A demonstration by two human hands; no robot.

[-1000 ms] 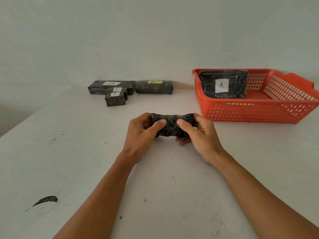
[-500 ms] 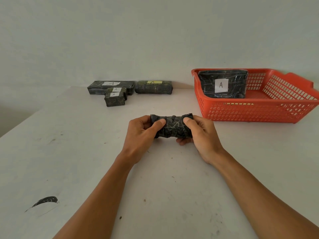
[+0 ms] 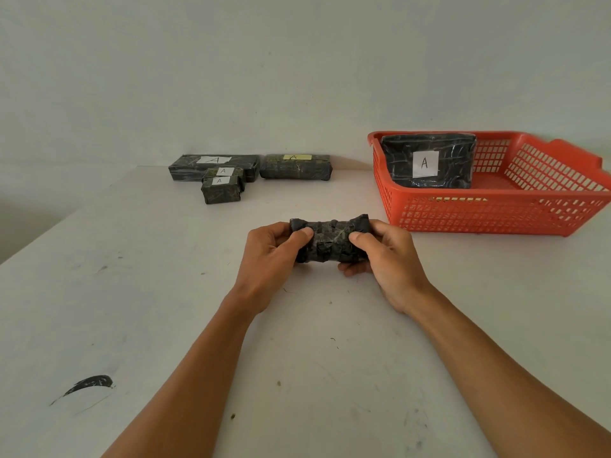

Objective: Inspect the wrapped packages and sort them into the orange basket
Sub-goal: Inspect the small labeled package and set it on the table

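Surroundings: A white worktop (image 3: 148,292) meets a plain pale wall. At its far edge lie four wrapped packages: a long package (image 3: 188,166) with a white label marked A, two small packages stacked in front of it, the front small package (image 3: 221,193) and the rear small package (image 3: 221,171), each labelled A, and just to the right a separate package with a yellow label (image 3: 294,166). At the right stands the orange basket (image 3: 496,213), with lattice walls and a solid rim. Inside it a large wrapped package (image 3: 396,166) leans upright against the left wall, its white A label facing the camera. A dark curved mark (image 3: 87,383) lies on the worktop near the left forearm. Nothing stands between the hands and the basket.

Held item: A small wrapped package (image 3: 330,238) is held above the worktop centre, just in front of the basket's near left corner. The left hand (image 3: 271,256) grips its left end, thumb on top. The right hand (image 3: 386,256) grips its right end, thumb on top, fingers curled beneath.

Change: Compared with one second ago, the thumbs are further apart, so more of the package's middle is exposed.

Materials: All packages are wrapped in dark, glossy, wrinkled film. The held package is narrow at the middle and flared at both ends. The worktop surface is matt, scuffed and speckled.
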